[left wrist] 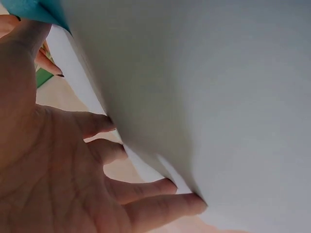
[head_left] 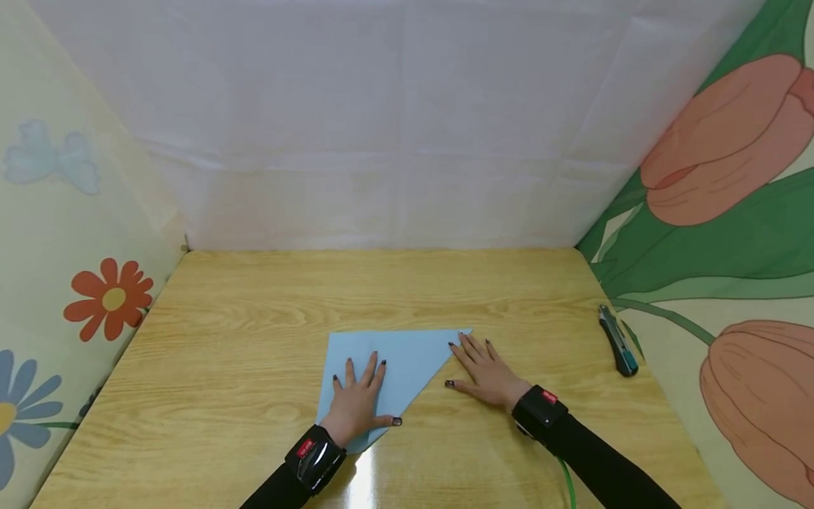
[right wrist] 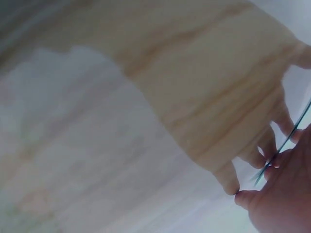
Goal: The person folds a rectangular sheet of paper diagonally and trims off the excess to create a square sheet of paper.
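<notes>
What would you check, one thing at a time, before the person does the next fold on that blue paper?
1. Blue paper lies flat as a folded triangle on the table: ok.
2. Left hand rests flat on the paper, pinning it: ok.
3. Right hand lies flat at the slanted edge, fingertips near the top right corner: ok.
4. Paper edges line up exactly: cannot tell.
5. Utility knife lies apart from both hands, by the right wall: ok.
6. Knife blade retracted: cannot tell.

Bright, even light with glare on the table (head_left: 369, 488); both wrist views look blurred, perhaps too close.
</notes>
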The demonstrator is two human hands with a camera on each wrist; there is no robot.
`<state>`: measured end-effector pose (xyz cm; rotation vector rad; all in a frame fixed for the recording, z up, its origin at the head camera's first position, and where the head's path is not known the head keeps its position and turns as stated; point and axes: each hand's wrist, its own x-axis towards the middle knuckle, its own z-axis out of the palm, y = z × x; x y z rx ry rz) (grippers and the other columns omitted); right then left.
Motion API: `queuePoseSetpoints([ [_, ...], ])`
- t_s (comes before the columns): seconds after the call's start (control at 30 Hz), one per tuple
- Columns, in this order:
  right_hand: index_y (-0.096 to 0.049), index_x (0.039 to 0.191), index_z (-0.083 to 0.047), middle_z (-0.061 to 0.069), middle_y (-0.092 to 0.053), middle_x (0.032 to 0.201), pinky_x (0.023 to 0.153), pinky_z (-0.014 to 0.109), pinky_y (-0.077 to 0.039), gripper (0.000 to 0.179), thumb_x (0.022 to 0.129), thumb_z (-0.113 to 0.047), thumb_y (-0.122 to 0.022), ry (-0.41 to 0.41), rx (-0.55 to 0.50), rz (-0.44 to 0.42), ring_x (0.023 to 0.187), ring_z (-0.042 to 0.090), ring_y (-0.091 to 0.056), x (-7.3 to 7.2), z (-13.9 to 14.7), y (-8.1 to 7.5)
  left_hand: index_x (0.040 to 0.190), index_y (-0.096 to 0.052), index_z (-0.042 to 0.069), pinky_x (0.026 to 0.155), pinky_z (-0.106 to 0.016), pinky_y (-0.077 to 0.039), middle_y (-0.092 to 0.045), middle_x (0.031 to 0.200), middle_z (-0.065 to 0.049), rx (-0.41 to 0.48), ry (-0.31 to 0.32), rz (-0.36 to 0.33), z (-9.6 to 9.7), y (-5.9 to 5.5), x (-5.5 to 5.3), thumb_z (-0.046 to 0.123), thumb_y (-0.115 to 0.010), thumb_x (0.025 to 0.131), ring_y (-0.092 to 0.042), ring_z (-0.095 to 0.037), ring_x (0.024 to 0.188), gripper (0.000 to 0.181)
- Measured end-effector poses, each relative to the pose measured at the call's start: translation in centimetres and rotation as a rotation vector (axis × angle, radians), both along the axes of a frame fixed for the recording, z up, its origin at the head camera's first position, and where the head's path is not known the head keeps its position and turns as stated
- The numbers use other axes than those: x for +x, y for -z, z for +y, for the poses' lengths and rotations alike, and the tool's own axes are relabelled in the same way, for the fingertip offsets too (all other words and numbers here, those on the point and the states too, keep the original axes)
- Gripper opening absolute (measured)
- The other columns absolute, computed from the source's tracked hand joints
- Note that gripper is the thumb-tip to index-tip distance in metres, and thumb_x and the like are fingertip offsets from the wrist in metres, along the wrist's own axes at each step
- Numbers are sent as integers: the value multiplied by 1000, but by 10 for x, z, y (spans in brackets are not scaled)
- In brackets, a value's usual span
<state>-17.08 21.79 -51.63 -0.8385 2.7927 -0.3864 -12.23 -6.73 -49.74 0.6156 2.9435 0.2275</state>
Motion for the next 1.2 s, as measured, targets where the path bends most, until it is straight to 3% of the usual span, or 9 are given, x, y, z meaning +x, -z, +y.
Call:
queuePoseSetpoints([
  [0.1,-23,148,-4,22,-12,154,110,58,-7,72,95,-44,-49,-12,3,2,142,35,-10,-1,-1,-1,141,-42,8,83,-71,-37,-29,149,-20,-13,10,23,0,0,0,64,-69,68,-29,-61,122,96],
  [0.27,-23,149,-5,20,-11,154,111,57,-7,73,94,-46,-49,-12,18,2,142,34,-9,-2,0,1,141,-44,14,86,-72,-34,-31,148,-20,-38,6,3,0,-1,1,66,-66,69,-27,-60,125,91],
  [0.4,-24,149,-6,20,-13,154,110,57,-9,73,94,-47,-49,-14,13,15,142,35,-10,-3,2,4,140,-45,12,95,-67,-31,-34,146,-21,-61,37,22,-1,-1,1,65,-65,71,-27,-53,129,89],
  [0.57,-25,148,-6,20,-14,154,110,57,-10,74,93,-48,-49,-14,9,26,142,35,-11,-3,3,5,140,-44,8,96,-58,-38,-33,145,-24,-25,83,22,-4,2,-1,60,-68,72,-30,-53,128,89],
  [0.83,-25,148,-5,20,-14,154,110,57,-10,75,93,-50,-50,-28,-2,25,142,35,-10,-6,3,4,139,-46,12,90,-60,-42,-33,146,-23,-1,111,42,-5,4,-3,57,-71,72,-32,-58,123,85],
  [1.2,-22,150,-11,27,-4,153,112,54,-9,74,93,-49,-50,21,22,-34,142,38,-3,-6,6,2,139,-46,8,91,-63,-39,-32,146,-25,14,103,-6,-3,-1,-3,54,-72,72,-28,-60,124,85],
])
